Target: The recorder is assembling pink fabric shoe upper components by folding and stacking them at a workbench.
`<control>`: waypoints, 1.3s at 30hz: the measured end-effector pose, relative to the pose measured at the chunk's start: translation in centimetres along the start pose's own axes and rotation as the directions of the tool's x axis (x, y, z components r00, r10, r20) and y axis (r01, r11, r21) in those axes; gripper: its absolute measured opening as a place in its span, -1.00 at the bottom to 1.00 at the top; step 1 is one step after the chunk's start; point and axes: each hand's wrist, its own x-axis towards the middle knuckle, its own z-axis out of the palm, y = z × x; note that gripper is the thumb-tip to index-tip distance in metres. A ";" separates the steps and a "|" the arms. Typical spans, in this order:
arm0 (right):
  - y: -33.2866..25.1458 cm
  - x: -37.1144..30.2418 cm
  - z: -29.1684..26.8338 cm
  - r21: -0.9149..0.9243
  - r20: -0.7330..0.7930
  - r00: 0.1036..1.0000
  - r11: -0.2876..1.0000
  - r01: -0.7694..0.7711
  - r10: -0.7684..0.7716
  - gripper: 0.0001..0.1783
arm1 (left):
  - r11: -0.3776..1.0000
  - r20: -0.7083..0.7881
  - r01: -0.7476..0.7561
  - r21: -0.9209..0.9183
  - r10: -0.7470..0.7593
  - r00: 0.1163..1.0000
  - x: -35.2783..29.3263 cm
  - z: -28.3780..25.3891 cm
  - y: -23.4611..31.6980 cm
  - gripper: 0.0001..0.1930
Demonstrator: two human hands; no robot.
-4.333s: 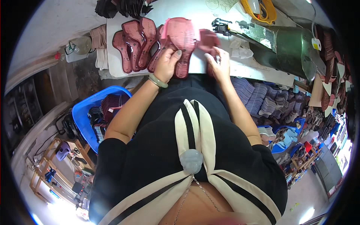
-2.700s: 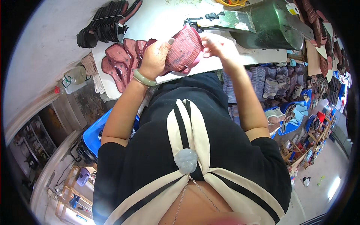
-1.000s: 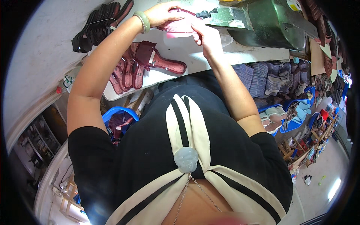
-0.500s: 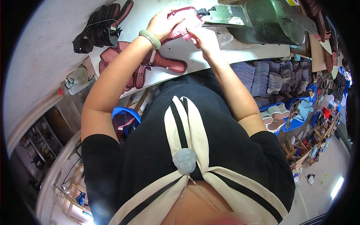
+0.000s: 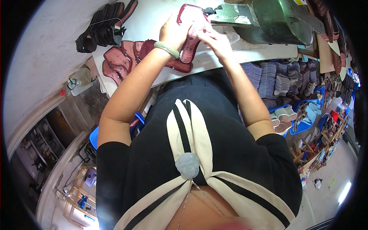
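A dark red, square-toed shoe sole (image 5: 188, 49) with a glossy pinkish face is held over the white table, near the sewing machine. My left hand (image 5: 174, 33) grips it along its left edge, the fingers partly hidden. At its right edge is my right hand (image 5: 217, 43), fingers bent toward the sole and slightly blurred; whether they pinch anything is unclear. Several similar red soles (image 5: 119, 59) lie overlapping on the table left of my left wrist. One more red sole (image 5: 179, 66) lies partly behind the held one.
A green sewing machine (image 5: 278, 23) stands at the back right of the white table (image 5: 245, 53). A tied bundle of black shoe parts (image 5: 103, 28) lies at the far left. Stacked striped soles (image 5: 270, 78) and blue baskets (image 5: 301, 128) are to the right.
The held sole has turned more upright, its narrow end now toward me. My left arm has shifted right; a pink bit seen in my right fingers no longer shows.
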 end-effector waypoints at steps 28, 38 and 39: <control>1.4 -0.8 5.7 -0.045 -0.036 0.959 0.959 0.279 -0.280 -0.68 | 0.964 -0.322 -0.067 -0.259 -0.021 0.947 -6.8 -0.9 -2.2 -0.64; 9.3 -0.8 3.8 0.271 0.048 0.996 0.959 -0.080 0.069 -0.61 | 0.556 0.208 0.456 -0.695 -0.452 0.868 -10.7 3.1 -6.2 -0.39; 10.3 0.9 1.7 0.100 0.052 0.981 0.977 -0.190 0.186 -0.57 | 0.655 0.412 0.517 -0.551 -0.326 0.851 -11.9 2.2 -8.4 -0.48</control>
